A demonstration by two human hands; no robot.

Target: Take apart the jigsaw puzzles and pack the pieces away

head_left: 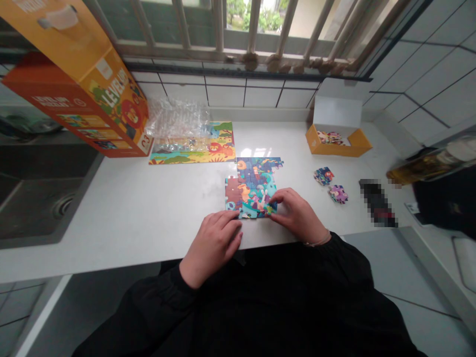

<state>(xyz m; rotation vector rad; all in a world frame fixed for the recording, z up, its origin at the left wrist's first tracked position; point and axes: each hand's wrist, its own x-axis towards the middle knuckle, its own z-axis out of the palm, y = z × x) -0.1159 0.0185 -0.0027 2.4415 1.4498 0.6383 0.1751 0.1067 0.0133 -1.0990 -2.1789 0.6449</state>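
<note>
A partly joined jigsaw puzzle [256, 183] with dark blue, teal and brown animal pictures lies flat on the white counter in front of me. My right hand [297, 210] is at its lower right corner, thumb and forefinger closed on a puzzle piece [270, 209] at the edge; the fingers partly hide it. At the lower left edge rests my left hand [217, 240], fingers stretched out with the tips touching the puzzle's border and the thumb apart. Two small stacks of loose puzzle pieces, one blue [323, 176] and one purple [338, 194], lie to the right.
An open yellow box [338, 144] holds more pieces at the back right. Behind the puzzle lies a colourful animal picture sheet [193, 156] under clear plastic wrap [176, 119]. A tall orange puzzle box [89, 104] stands left, beside the sink [40, 198]. A blurred dark object [377, 203] lies right.
</note>
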